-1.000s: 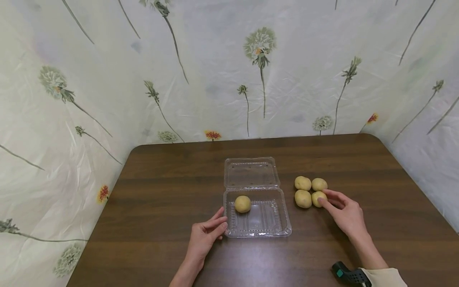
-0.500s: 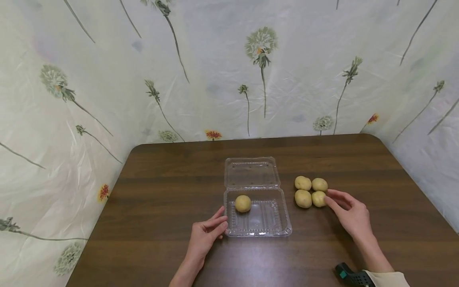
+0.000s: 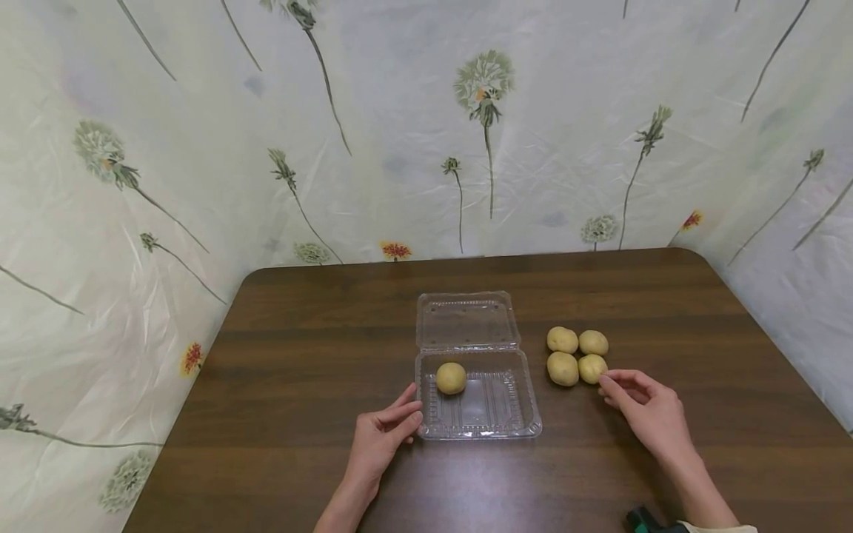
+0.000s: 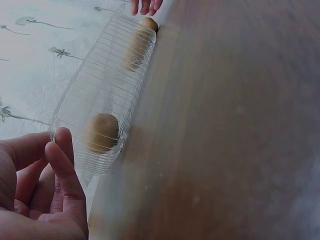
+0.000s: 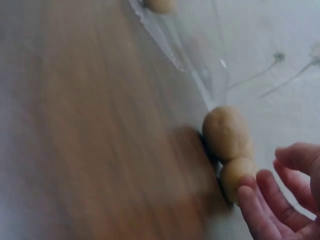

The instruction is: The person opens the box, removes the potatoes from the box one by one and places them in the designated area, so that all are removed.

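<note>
A clear plastic clamshell container (image 3: 476,403) stands on the table with its lid folded back. One potato (image 3: 452,378) sits in its base, toward the left. My left hand (image 3: 385,438) pinches the container's left rim between thumb and fingers, as the left wrist view shows up close. Right of the container, several potatoes (image 3: 563,369) are grouped in two rows. My right hand (image 3: 649,411) is beside the nearest right potato (image 3: 591,369), fingertips right at its side. In the right wrist view the thumb stands apart from the loosely bent fingers (image 5: 265,205), with nothing held between them.
The dark wooden table (image 3: 320,340) has rounded far corners. Behind and beside it hangs a pale sheet (image 3: 400,133) printed with dandelions. A black strapped device (image 3: 646,520) shows at the right wrist near the bottom edge.
My right hand has let go of the near right potato and drawn back a little to the right and toward me. The left hand and container have stayed put.
</note>
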{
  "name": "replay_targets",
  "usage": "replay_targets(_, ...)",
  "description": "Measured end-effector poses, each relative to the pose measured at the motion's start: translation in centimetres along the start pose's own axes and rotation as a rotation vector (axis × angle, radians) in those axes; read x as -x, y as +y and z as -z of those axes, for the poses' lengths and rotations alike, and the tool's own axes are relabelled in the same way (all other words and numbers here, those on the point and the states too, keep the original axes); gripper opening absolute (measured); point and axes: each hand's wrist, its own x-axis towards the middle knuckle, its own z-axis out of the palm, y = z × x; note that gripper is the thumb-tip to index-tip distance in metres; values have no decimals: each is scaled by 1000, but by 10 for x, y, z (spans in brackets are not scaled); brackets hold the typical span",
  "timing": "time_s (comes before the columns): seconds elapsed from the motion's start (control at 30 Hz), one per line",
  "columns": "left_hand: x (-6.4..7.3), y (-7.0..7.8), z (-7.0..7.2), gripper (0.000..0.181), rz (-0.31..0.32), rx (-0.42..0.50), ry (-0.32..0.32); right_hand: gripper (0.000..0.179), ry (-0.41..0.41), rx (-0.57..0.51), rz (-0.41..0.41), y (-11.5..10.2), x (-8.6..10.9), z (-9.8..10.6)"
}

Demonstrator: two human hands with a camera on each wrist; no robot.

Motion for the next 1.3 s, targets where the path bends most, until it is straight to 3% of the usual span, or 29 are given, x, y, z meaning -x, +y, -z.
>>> replay_targets(0.17,0,-1,0,31,-5,-6,0,41,-69,-87,75,-2,6,-9)
replay_targets(0.47,0,-2,1,32,-5,5,1,34,-132,-129,145,-8,14,-22)
replay_targets(1.03,0,0,1,30,-2,-4,7,27,-234,-139,273,-29,16,-40)
replay_targets(1.3,-1,1,0,28,-3,-6,4,27,-255,-151,257,-37,17,-47)
